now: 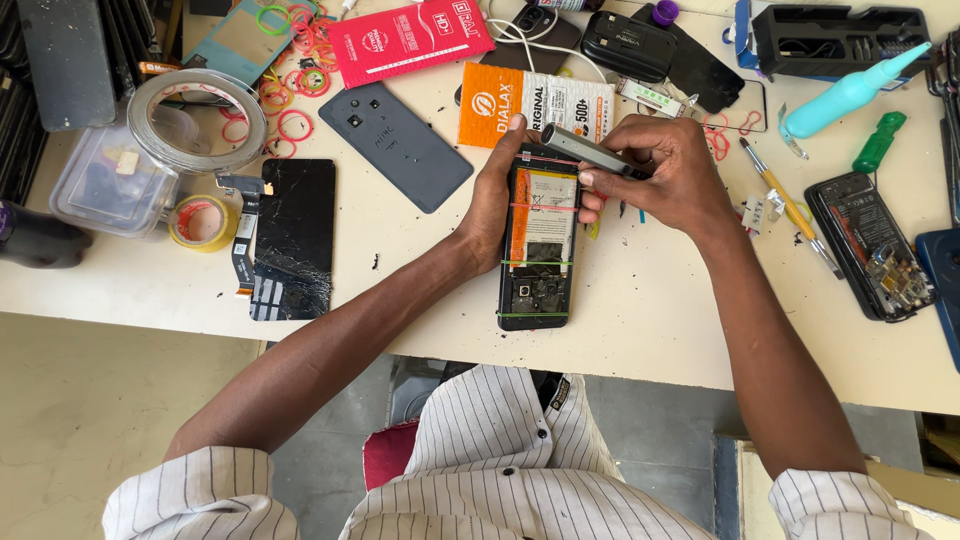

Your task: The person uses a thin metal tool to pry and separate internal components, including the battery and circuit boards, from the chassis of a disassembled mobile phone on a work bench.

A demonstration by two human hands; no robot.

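Left hand (pixel 492 205) steadies opened phone (pixel 537 240) — right hand (pixel 668 172) grips grey tool (pixel 590 150).

Left hand (pixel 492 200) and right hand (pixel 668 172) curled, gripping.

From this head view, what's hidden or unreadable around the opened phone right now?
- Grey metal tool's tip: covered by the right hand.
- Opened black phone's left edge: behind the left hand.
- Phone's lower circuitry: too small.
- Blue object: cut by right frame edge.
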